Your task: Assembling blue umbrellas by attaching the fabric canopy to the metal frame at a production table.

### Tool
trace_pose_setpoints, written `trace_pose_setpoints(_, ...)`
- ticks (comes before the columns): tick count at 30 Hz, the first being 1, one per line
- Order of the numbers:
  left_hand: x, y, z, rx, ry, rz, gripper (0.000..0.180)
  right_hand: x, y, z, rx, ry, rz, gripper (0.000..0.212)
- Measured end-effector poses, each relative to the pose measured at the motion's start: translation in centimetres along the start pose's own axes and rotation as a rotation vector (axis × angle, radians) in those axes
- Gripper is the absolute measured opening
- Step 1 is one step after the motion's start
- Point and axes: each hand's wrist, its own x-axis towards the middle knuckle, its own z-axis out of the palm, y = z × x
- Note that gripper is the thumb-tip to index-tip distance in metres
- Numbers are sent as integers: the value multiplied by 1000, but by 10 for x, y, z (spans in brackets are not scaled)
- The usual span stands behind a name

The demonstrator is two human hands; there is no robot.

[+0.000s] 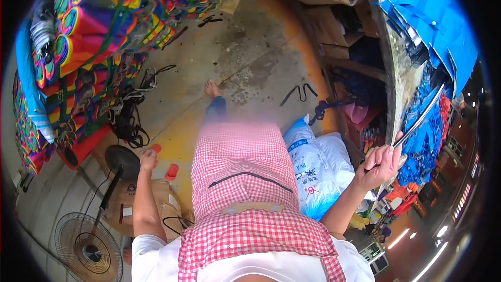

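Observation:
My right hand (383,166) is raised at the right, its fingers wrapped round a long thin shiny rod (421,120). The rod slants up and away toward blue sheets (430,13) on a raised surface, and a dark end pokes out below my fingers. Whether its far tip touches the blue sheets, I cannot tell. At my left side my left hand (148,160) hangs low with curled fingers, and nothing shows in it. Just beyond it lies a small red thing (155,148), with a second red piece (171,171) on the floor nearby.
Multicoloured rolled bundles (99,21) are stacked at the left. Black straps (133,125) lie beside them. A standing fan (90,248) and a cardboard box (156,198) are near my left arm. White sacks (315,169) lean by a shelf (389,57) at the right.

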Motion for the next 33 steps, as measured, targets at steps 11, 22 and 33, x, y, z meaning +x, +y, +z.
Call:
trace_pose_setpoints(11, -219, 381, 225, 115, -386, 864, 25, 77, 4, -125, 102, 90, 110, 39)
trace_pose_setpoints(22, -595, 551, 417, -942, -1249, 1008, 32, 46, -24, -202, 935, -192, 394, 31)
trace_pose_setpoints(33, -687, 671, 426, -761, -1762, 934, 25, 155, -69, -207, 909, -251, 143, 35)
